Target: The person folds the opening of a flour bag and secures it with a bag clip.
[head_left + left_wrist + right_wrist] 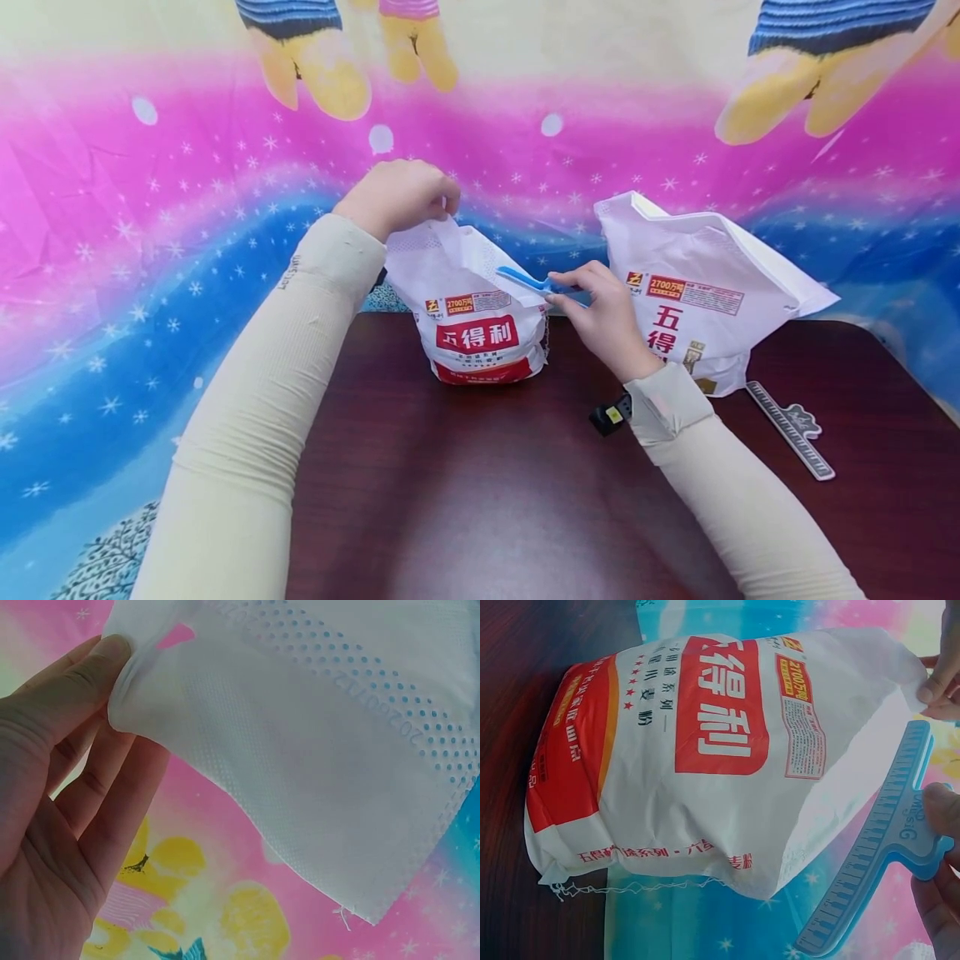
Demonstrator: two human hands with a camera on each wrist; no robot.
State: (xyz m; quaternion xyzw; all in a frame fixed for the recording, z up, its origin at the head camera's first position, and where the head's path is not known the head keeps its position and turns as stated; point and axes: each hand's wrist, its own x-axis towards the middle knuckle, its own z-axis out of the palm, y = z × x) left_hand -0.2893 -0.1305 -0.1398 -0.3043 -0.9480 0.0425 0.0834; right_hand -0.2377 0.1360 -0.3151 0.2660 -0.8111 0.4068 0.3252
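Observation:
A white flour bag with red printed panels stands on the table, its upper part drawn up and slanted. My left hand grips a top corner of it; the left wrist view shows thumb and fingers pinching the white fabric. Between thumb and fingers, my right hand holds a long blue clip by its handle. Piano keys are printed along the clip, which lies beside the bag's upper edge in the right wrist view.
Close by on the right stands a second white flour bag with a gaping top. A grey piano-key clip lies on the dark table in front of it. Behind hangs a colourful patterned cloth.

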